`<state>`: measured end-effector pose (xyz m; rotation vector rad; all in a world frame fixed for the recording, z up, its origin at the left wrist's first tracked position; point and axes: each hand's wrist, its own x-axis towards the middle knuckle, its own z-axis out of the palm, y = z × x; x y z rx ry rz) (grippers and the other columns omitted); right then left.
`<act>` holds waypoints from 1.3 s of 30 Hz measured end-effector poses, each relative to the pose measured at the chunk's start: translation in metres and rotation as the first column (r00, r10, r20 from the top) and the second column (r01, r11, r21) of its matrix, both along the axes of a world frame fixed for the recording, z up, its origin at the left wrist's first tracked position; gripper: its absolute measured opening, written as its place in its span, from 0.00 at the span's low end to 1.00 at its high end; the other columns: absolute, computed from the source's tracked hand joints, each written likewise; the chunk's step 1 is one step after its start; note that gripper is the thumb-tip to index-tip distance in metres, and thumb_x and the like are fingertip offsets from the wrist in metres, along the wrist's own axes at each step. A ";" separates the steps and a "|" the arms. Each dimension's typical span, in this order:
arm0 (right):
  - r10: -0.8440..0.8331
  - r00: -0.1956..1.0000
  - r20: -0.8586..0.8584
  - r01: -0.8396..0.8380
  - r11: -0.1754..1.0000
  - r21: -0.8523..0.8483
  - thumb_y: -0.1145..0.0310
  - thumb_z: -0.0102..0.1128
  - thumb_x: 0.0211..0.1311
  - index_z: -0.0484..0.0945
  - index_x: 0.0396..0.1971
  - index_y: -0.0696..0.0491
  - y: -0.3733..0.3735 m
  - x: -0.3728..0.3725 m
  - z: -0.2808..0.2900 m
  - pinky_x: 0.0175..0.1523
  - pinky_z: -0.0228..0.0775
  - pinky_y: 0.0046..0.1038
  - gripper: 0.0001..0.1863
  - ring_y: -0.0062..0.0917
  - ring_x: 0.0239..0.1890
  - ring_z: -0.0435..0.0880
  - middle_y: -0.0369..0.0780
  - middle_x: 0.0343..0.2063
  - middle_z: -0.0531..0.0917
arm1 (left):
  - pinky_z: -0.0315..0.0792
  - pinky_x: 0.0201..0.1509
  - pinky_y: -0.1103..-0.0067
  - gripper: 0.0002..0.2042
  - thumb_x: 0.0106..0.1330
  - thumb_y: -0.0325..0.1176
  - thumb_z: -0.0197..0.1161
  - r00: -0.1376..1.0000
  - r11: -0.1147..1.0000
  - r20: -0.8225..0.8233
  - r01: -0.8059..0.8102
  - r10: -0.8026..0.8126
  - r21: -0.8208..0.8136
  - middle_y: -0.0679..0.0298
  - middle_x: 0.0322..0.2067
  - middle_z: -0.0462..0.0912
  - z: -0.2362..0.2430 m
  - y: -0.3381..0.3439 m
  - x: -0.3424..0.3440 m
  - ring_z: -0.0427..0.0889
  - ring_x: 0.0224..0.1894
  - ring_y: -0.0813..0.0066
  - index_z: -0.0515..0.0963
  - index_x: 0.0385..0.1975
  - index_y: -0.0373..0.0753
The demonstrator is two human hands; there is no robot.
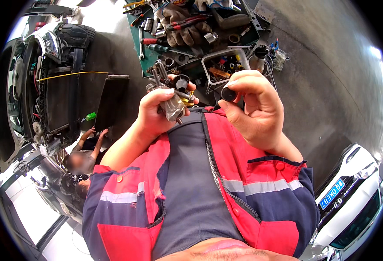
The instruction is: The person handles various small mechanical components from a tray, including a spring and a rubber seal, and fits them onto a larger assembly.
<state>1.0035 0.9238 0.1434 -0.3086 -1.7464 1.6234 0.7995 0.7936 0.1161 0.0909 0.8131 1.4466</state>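
My left hand (150, 113) is closed around a bunch of metal bolts (158, 74), with a crumpled translucent wrapping or piece (174, 108), a black plastic fitting (181, 83) and something small and yellow among them. Just to the right, my right hand (254, 108) pinches a small round black part (228, 93) between thumb and fingers. Both hands are raised in front of my red and navy jacket, near the front edge of the cluttered bench.
A green bench top (135, 43) holds tools, gloves (176, 26) and a bin (219, 58) of small parts. A dismantled car (47, 78) stands left, a co-worker (87, 152) low beside it. A white car (352, 191) is at lower right.
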 end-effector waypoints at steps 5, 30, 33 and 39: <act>-0.022 1.000 0.010 0.024 0.990 -0.138 0.91 0.61 0.50 0.71 0.46 0.58 -0.004 -0.001 -0.005 0.46 0.69 0.22 0.22 0.20 0.42 0.74 0.41 0.44 0.73 | 0.82 0.37 0.67 0.20 0.59 0.33 0.56 1.000 1.000 -0.004 0.008 -0.008 0.005 0.46 0.48 0.77 -0.005 -0.003 0.001 0.82 0.45 0.50 0.68 0.53 0.41; 0.001 0.758 0.652 -0.019 1.000 0.021 0.72 0.61 0.58 0.76 0.36 0.59 0.025 -0.056 -0.068 0.40 0.72 0.29 0.09 0.33 0.32 0.79 0.44 0.29 0.79 | 0.81 0.33 0.66 0.22 0.54 0.35 0.62 0.975 0.968 0.197 -0.050 0.101 -0.245 0.46 0.46 0.77 -0.046 -0.021 0.017 0.82 0.43 0.44 0.70 0.50 0.43; 0.011 0.796 0.605 -0.143 0.975 0.171 0.71 0.61 0.57 0.77 0.37 0.59 0.034 -0.094 -0.092 0.46 0.71 0.34 0.09 0.40 0.40 0.79 0.46 0.34 0.80 | 0.82 0.35 0.64 0.21 0.54 0.35 0.63 0.955 0.957 0.249 -0.092 0.163 -0.275 0.46 0.46 0.77 -0.056 -0.024 0.007 0.82 0.43 0.43 0.70 0.50 0.43; 0.090 0.823 0.561 -0.355 0.852 0.385 0.68 0.57 0.60 0.75 0.35 0.57 0.028 -0.197 -0.111 0.46 0.72 0.39 0.08 0.42 0.41 0.80 0.46 0.33 0.81 | 0.81 0.39 0.65 0.22 0.56 0.29 0.63 0.884 0.944 0.372 -0.192 0.284 -0.267 0.47 0.46 0.79 -0.063 -0.036 0.010 0.84 0.42 0.51 0.69 0.53 0.42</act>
